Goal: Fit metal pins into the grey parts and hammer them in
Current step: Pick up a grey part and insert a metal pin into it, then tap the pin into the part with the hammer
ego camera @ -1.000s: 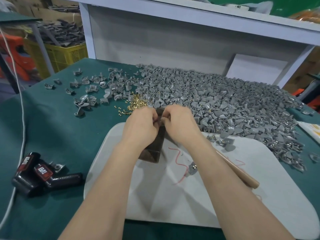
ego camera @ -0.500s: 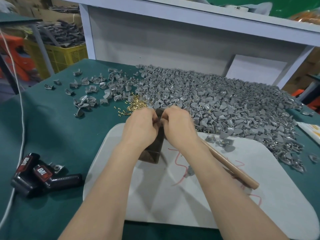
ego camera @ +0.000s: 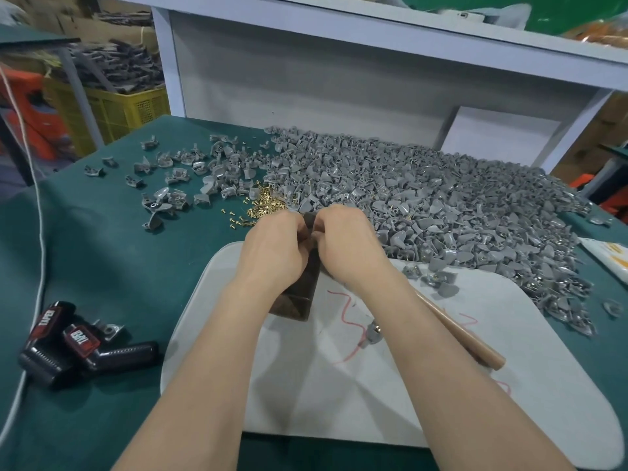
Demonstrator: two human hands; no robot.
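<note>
A green tabletop (ego camera: 102, 266) fills most of the view, and beyond its far edge stands a pale grey shelf frame. At the far left, off the tabletop, a yellow crate (ego camera: 125, 107) holds dark pieces. A very large heap of grey parts (ego camera: 424, 205) covers the far right side of the tabletop and reaches the far edge of a white board (ego camera: 339, 396), which lies in front of the person and carries some red scribbles. Both bare forearms stretch over this board. The left hand (ego camera: 275, 249) and the right hand (ego camera: 350, 246) meet, knuckles up, at the top of a dark upright block (ego camera: 299, 300) that stands on the far part of the board. The fingers of both hands curl inward and almost touch each other, but the backs of the hands hide the grip, so I cannot tell what each grip pinches or whether it is pressed together. A wooden handle (ego camera: 465, 338) lies on the board and passes under the right forearm; its head is hidden. On the near left lie two black tape dispensers (ego camera: 78, 345) with red labels, beside a white cord (ego camera: 40, 232). Loose grey parts (ego camera: 190, 171) are scattered on the far left. The brass metal pins (ego camera: 265, 207) lie in a small pile just beyond the left hand, touching the heap. One single part (ego camera: 373, 333) lies on the board beside the right forearm.
</note>
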